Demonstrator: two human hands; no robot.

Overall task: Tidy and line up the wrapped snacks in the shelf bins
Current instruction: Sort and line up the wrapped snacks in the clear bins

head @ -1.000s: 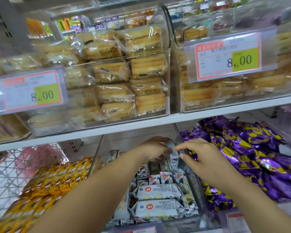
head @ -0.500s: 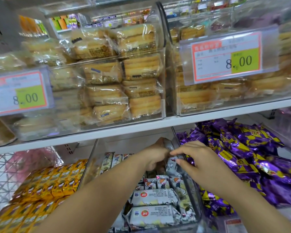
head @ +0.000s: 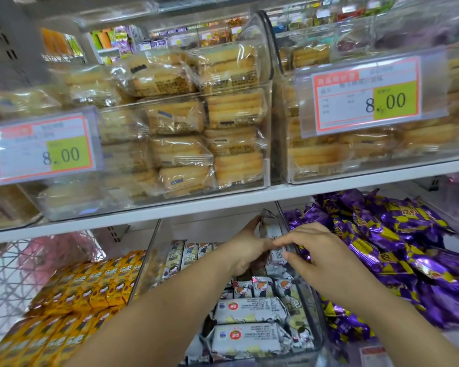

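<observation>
Both hands are deep in the clear middle bin (head: pixel 147 258) on the lower shelf. The left hand (head: pixel 245 251) has its fingers wrapped around a white snack pack (head: pixel 269 230) that stands upright in the bin's back right corner. The right hand (head: pixel 318 250) reaches in over the right wall with fairly straight fingers at the same pack. Can't tell if it's pinching or just touching it.

What I'd worry about:
- The pack is right up against the wall. If the grip loosens, I'd guess it drops down behind the upright row (head: pixel 261 287) and lands crooked.
- The left forearm hangs over that row and the flat packs (head: pixel 247 311) at the front edge, so a careless pull back could knock them over.
- The purple snacks (head: pixel 382 234) are heaped just beside the right wall, and a nudge from the right wrist could tip one over into this bin.
</observation>
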